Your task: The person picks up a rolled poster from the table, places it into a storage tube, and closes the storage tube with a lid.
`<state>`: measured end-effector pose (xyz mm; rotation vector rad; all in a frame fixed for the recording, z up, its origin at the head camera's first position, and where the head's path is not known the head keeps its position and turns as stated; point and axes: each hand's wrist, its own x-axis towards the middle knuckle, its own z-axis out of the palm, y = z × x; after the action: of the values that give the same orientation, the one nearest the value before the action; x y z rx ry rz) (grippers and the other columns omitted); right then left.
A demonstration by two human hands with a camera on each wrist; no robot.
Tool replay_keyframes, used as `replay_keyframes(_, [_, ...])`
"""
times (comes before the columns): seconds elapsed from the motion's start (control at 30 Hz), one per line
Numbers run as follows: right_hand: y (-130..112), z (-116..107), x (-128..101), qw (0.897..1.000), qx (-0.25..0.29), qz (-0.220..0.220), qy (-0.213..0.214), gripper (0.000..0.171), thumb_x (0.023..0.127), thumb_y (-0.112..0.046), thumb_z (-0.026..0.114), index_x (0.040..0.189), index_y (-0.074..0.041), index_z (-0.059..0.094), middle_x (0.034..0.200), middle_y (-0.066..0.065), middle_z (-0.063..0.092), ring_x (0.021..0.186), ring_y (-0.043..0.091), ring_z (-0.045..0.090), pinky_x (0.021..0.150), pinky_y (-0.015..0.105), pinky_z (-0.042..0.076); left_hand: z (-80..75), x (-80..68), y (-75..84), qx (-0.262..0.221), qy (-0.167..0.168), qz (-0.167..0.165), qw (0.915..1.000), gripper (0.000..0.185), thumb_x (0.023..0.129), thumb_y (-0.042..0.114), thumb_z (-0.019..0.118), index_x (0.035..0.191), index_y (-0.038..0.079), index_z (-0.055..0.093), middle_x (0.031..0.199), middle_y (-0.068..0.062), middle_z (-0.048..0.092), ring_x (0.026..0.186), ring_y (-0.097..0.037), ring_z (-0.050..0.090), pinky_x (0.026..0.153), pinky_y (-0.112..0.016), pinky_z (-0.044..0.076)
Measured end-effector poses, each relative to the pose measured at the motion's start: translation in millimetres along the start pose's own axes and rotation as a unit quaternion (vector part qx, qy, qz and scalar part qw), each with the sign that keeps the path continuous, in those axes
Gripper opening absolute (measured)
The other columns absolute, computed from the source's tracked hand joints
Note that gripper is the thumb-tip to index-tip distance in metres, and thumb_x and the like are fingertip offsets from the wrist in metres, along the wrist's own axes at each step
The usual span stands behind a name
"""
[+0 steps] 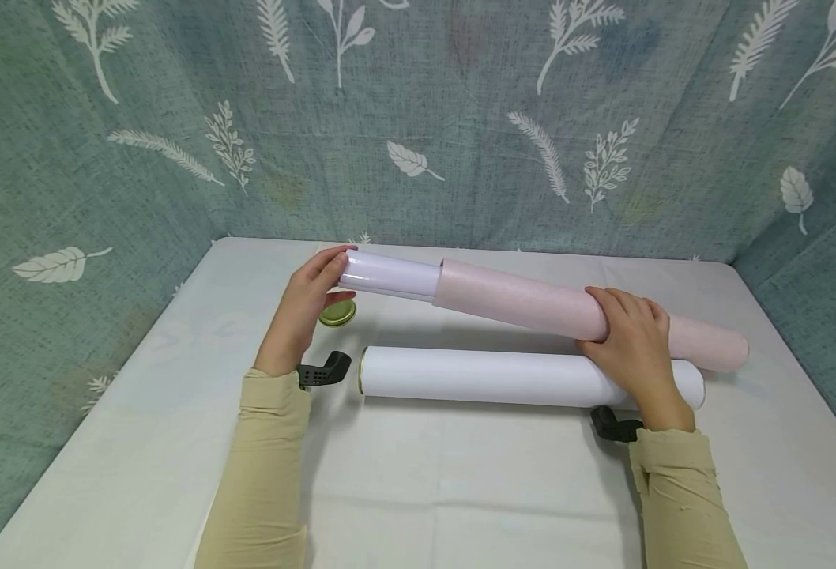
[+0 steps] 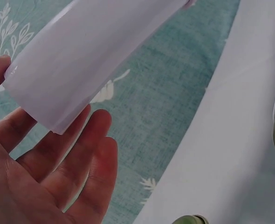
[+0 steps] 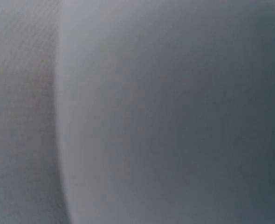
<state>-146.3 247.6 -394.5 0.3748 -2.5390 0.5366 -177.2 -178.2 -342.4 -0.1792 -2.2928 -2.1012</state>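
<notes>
My left hand pinches the outer end of a rolled glossy white sheet, thumb on one side and fingers on the other. In the left wrist view the roll slants up away from the fingers. Its other end is inside a pink cardboard tube, which hides that part. My right hand grips the pink tube from above, right of its middle. A white tube lies on the table just in front, partly under my right wrist. Its blurred pale surface fills most of the right wrist view.
A round gold-green lid lies on the white-covered table below my left fingers. The white tube's left end has a matching metal rim. Green leaf-patterned cloth hangs behind and at both sides.
</notes>
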Motion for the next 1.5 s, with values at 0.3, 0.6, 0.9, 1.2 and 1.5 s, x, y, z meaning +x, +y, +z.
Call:
replay_keyframes(0.3, [-0.3,-0.5,0.0,1.000,-0.002,0.000,-0.002,0.066,0.061,-0.017,0.078,0.121,-0.012,0.051,0.118,0.013,0.051,0.111,0.032,0.042,0.093,0.055,0.019,-0.5,2.5,-4.4,0.005,0.002,-0.007,1.0000,0.048,0.085,0.048,0.052,0.123,0.019,0.052,0.120,-0.007,0.048,0.103,-0.023,0.051,0.088,-0.043,0.043])
replay_keyframes(0.6, [0.1,0.3,-0.3,1.000,-0.001,-0.004,0.001,0.066,0.060,-0.016,0.078,0.121,-0.012,0.051,0.118,0.012,0.051,0.110,0.032,0.042,0.093,0.055,0.020,0.5,3.0,-5.4,0.005,-0.004,-0.020,0.9998,0.048,0.084,0.048,0.053,0.124,0.020,0.051,0.121,-0.006,0.047,0.105,-0.022,0.050,0.089,-0.043,0.042])
replay_keyframes(0.9, [0.1,0.8,0.0,1.000,-0.002,-0.005,0.005,0.066,0.060,-0.017,0.078,0.121,-0.012,0.052,0.117,0.013,0.052,0.110,0.032,0.042,0.093,0.055,0.020,2.2,5.1,-7.4,0.015,-0.004,-0.039,0.9991,0.052,0.082,0.051,0.053,0.126,0.023,0.049,0.122,-0.004,0.047,0.106,-0.021,0.050,0.087,-0.038,0.045])
replay_keyframes(1.2, [-0.2,1.0,0.1,1.000,-0.002,-0.006,0.004,0.066,0.061,-0.017,0.078,0.121,-0.012,0.052,0.117,0.013,0.052,0.110,0.032,0.042,0.092,0.055,0.020,3.3,4.2,-7.2,0.029,-0.006,-0.041,0.9988,0.052,0.082,0.051,0.053,0.126,0.023,0.049,0.121,-0.003,0.048,0.105,-0.022,0.050,0.085,-0.037,0.046])
replay_keyframes(1.5, [-0.3,0.6,-0.6,1.000,0.000,-0.003,0.001,0.068,0.060,-0.016,0.079,0.122,-0.013,0.051,0.118,0.012,0.051,0.110,0.032,0.042,0.093,0.055,0.020,7.7,-2.6,7.6,0.025,-0.028,-0.048,0.9982,0.053,0.086,0.046,0.052,0.130,0.017,0.045,0.122,-0.006,0.047,0.106,-0.022,0.049,0.088,-0.040,0.043])
